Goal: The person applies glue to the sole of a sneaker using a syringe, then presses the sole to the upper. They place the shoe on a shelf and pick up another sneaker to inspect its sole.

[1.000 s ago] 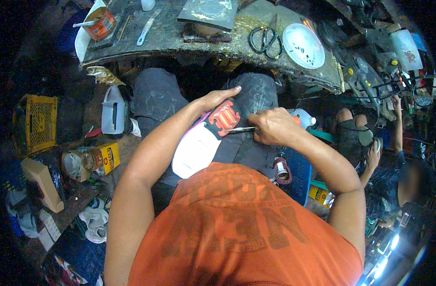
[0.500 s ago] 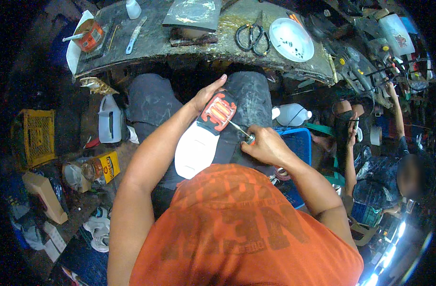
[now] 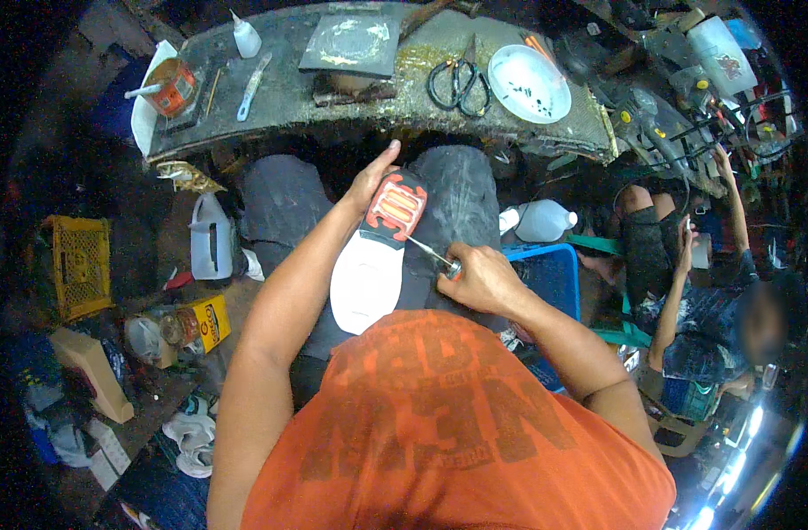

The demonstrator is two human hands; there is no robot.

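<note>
Orange shirt [image 3: 448, 397], dark lettering [image 3: 532, 428], dusty grey trousers [image 3: 457, 190]

Beyond the shoe [image 3: 367, 276], the bench [image 3: 285, 99] bears scissors [image 3: 465, 67] between a knife [image 3: 249, 99], left, and a bowl [image 3: 521, 67], right.

Shoe sole [image 3: 373, 261]: smooth, matt, rubbery-looking to us at the heel. Slim hand tool [image 3: 432, 253]: metal-shafted. Tabletop [image 3: 289, 99]: rough, crusted, matt. Bowl [image 3: 514, 66]: smooth plastic. Jug [image 3: 203, 243]: translucent plastic. Crate [image 3: 80, 223]: plastic lattice. Box [image 3: 95, 375]: matt cardboard. T-shirt [image 3: 457, 406]: matt cloth, we note.

A stained workbench [image 3: 285, 97] stands in gloom, bright lights [image 3: 735, 474] at right.
</note>
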